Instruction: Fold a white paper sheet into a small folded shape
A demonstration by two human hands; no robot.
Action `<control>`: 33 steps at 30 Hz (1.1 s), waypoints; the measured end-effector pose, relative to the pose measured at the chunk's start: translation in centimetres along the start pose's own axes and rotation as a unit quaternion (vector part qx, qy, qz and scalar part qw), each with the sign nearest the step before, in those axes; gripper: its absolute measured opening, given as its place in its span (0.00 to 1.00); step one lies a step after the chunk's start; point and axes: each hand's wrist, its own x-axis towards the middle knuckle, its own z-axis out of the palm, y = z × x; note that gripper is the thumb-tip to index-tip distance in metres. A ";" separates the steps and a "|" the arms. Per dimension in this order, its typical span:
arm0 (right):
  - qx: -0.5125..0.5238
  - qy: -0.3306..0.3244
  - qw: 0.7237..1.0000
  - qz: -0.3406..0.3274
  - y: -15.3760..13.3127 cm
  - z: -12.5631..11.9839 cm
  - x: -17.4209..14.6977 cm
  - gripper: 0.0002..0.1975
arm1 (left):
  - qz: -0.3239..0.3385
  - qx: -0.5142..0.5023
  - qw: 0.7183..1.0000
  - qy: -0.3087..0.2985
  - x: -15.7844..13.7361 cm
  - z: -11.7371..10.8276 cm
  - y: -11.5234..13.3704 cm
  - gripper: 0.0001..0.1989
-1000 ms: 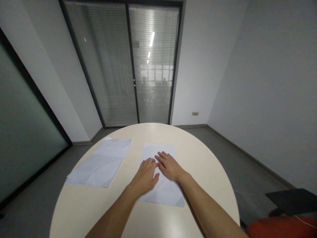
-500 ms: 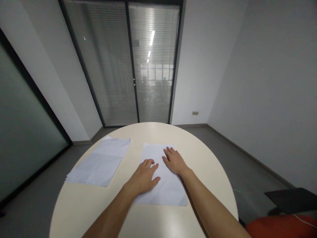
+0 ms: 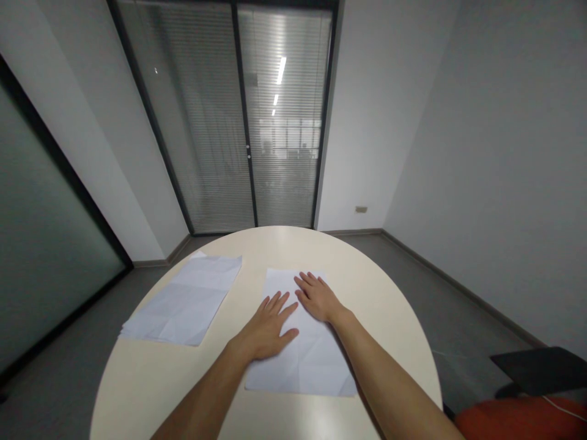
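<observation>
A white sheet of paper [image 3: 316, 363] with faint fold creases lies flat on the round table, in front of me. Over its left part rests my left hand [image 3: 270, 327], palm down with the fingers spread. My right hand [image 3: 318, 297] lies flat on the upper right of the same sheet, fingers stretched out. Neither hand grips anything. Left of the hands is a stack of creased white paper [image 3: 188, 299], its edges slightly out of line. Whether more than one sheet lies beneath my hands, I cannot tell.
The round cream table [image 3: 380, 324] has a curved edge on all visible sides. At the lower right stand a red seat [image 3: 518, 418] and a black flat panel [image 3: 541, 370]. Beyond the table are a glass door with blinds [image 3: 284, 153] and a wall socket [image 3: 361, 209].
The sheet under my hands has slid a little toward me. My left hand's fingers have straightened and spread more; my right hand has shifted slightly left. The stack is unmoved.
</observation>
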 end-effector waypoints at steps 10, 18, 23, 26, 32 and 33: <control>-0.005 0.008 1.000 -0.015 -0.5 -0.7 -1.6 0.32 | -0.026 0.043 0.997 0.061 1.1 0.8 -0.8 0.32; 0.012 -0.052 0.998 -0.033 -3.2 0.8 -2.7 0.33 | -0.075 0.067 0.976 0.194 1.9 1.1 -1.7 0.23; 0.008 -0.020 1.000 -0.017 -2.1 0.5 -1.1 0.31 | -0.051 0.063 0.988 0.133 1.5 2.1 -1.2 0.28; 0.015 -0.006 0.999 -0.050 -1.8 0.1 -1.0 0.28 | -0.068 0.075 0.990 0.102 1.6 2.2 -1.3 0.29; 0.057 -0.056 0.988 -0.134 -2.6 -0.2 -2.6 0.31 | -0.132 0.098 0.978 0.128 2.0 1.6 -1.6 0.27; 0.062 -0.070 0.986 -0.137 -2.7 -0.3 -2.9 0.34 | -0.137 0.097 0.976 0.136 2.0 1.5 -1.7 0.27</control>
